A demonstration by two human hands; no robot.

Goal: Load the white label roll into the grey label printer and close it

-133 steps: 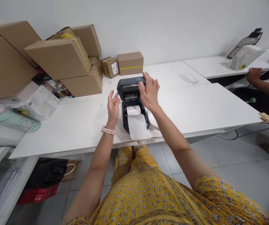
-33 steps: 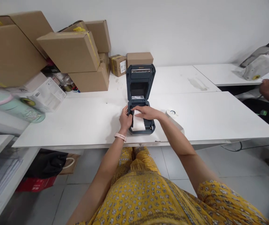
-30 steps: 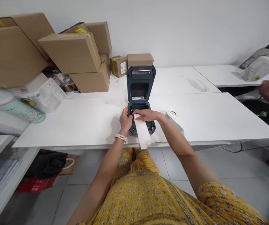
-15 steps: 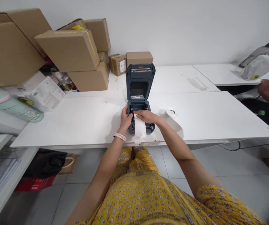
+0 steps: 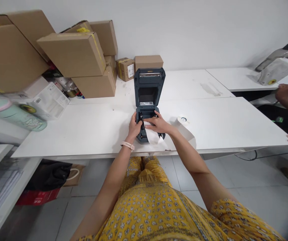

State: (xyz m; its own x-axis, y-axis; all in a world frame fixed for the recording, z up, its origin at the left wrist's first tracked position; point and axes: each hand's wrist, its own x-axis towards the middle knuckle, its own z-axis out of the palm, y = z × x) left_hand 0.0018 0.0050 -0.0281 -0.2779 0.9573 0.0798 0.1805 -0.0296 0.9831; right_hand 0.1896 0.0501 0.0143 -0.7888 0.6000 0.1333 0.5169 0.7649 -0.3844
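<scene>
A dark label printer (image 5: 149, 87) stands on the white table with its lid raised. My left hand (image 5: 134, 126) is wrapped over the printer's left wall, thumb reaching inside by the black roll holder. A white strip of label paper (image 5: 153, 136) runs from inside the printer out over its front edge. My right hand (image 5: 159, 124) is in the printer's open bay, its thumb and index finger around the upper part of the paper; another finger reaches toward the right side. The fingers partly hide the paper inside. On the table to the right lies a small white roll (image 5: 183, 120) with an unwound strip (image 5: 186, 132).
Cardboard boxes (image 5: 72, 55) are stacked at the back left, near a mint green bottle (image 5: 20, 115). Two small boxes (image 5: 149, 62) stand behind the printer. At far right, another person's hand (image 5: 284, 92) rests by the table edge, near a clear bottle (image 5: 276, 57).
My right hand has spread its fingers, one lifting toward the printer's right side. The paper's loose end has swung to the right. My left hand stays in place.
</scene>
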